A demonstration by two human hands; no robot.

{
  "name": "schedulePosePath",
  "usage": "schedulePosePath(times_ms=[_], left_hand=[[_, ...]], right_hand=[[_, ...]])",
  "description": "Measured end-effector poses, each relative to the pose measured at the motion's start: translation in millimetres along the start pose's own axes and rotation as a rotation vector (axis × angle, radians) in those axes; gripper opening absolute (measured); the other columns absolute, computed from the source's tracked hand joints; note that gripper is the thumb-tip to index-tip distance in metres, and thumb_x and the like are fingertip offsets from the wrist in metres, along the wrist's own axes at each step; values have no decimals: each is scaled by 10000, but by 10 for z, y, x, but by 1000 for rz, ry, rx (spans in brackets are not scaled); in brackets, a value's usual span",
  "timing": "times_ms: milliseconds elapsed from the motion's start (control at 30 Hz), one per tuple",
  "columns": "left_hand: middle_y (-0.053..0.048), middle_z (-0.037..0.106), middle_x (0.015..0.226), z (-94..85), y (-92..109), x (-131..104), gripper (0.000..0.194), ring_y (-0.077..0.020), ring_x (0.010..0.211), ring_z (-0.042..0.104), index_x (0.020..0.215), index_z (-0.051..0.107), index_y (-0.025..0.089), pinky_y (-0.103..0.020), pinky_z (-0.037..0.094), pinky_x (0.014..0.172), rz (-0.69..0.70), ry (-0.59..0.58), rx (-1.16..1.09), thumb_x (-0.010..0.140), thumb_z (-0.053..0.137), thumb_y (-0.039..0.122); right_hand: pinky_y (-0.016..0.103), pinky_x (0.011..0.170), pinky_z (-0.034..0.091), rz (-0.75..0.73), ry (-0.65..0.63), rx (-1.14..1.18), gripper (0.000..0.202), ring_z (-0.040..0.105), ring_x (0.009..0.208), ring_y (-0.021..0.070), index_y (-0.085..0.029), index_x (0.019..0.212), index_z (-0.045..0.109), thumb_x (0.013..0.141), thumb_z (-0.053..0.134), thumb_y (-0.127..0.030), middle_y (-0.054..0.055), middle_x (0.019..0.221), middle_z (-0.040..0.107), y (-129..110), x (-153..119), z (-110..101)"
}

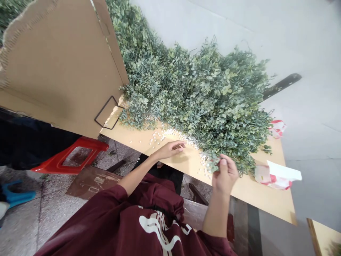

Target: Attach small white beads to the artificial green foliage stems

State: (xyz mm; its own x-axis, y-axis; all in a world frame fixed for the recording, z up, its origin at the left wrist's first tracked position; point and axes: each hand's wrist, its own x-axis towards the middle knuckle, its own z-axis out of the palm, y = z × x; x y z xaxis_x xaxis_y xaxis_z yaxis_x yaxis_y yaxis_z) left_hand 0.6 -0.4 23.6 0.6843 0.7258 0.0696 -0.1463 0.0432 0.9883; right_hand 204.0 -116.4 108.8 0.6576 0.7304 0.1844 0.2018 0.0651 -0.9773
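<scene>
A large heap of green artificial foliage (194, 89) covers the back of the wooden table (266, 199). Many small white pieces (170, 132) lie scattered along the front of the heap. My left hand (170, 149) is over the table's front edge, near the white pieces, with its fingers bent and slightly apart and nothing seen in them. Further right, my right hand (226, 174) pinches a small leafy sprig (214, 164) between thumb and fingers, at the front of the heap.
A big cardboard box (61, 64) stands at the left, with a black wire frame (99, 114) by its corner. Red-and-white packaging (277, 177) lies at the table's right end. A red stool (71, 156) is below the box.
</scene>
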Motion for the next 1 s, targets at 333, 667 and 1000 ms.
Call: schedulePosePath(times_ms=[333, 667, 1000], left_hand=[[-96, 646, 1044, 288, 144, -246, 516, -128, 814, 619, 1282, 557, 158, -276, 492, 804, -16, 26, -117, 844, 644, 417], [-103, 706, 938, 298, 89, -242, 432, -160, 836, 674, 1093, 657, 115, -286, 518, 826, -90, 68, -184, 805, 685, 436], [-135, 691, 1048, 340, 125, -217, 426, -169, 906, 656, 1078, 661, 115, -309, 503, 879, -56, 21, -162, 796, 696, 433]], right_hand=[[273, 573, 452, 371, -161, 294, 304, 556, 625, 138, -207, 998, 670, 767, 689, -404, 11, 745, 623, 411, -302, 426], [243, 558, 424, 365, -123, 111, 358, 541, 654, 129, -191, 982, 691, 726, 703, -441, 39, 831, 656, 505, -305, 227], [256, 601, 454, 351, -127, 84, 350, 546, 670, 131, -191, 994, 692, 747, 686, -439, 30, 806, 639, 539, -319, 172]])
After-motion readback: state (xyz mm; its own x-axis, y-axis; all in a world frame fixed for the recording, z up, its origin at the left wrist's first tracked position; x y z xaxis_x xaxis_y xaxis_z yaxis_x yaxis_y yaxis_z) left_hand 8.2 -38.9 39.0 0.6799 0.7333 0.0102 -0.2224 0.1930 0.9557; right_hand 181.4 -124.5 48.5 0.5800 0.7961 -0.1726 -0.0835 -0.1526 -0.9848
